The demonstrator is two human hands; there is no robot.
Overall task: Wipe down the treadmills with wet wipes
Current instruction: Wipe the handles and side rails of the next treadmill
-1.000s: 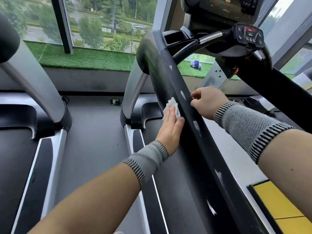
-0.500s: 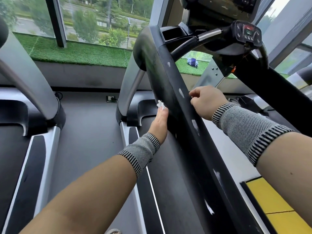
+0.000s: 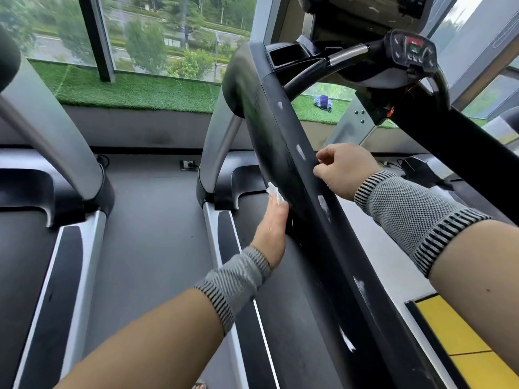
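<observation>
Handrail (image 3: pixel 283 153) slants up-left; left hand (image 3: pixel 271 231) presses wipe (image 3: pixel 273 192) flat, right hand (image 3: pixel 346 168) grips it

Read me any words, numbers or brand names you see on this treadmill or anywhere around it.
None can be read.
Control pad on the handlebar: small button marks and a red and green patch, too small and blurred to read.
Console at the top: dark and streaked, no legible text.

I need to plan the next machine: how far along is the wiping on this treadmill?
Nothing looks finished for sure. In hand: the left hand presses a white wipe against the outer side of the black handrail, while the right hand grips its inner edge. Left: the rail's top with its pale marks, the control panel, and the neighbouring treadmill.
</observation>
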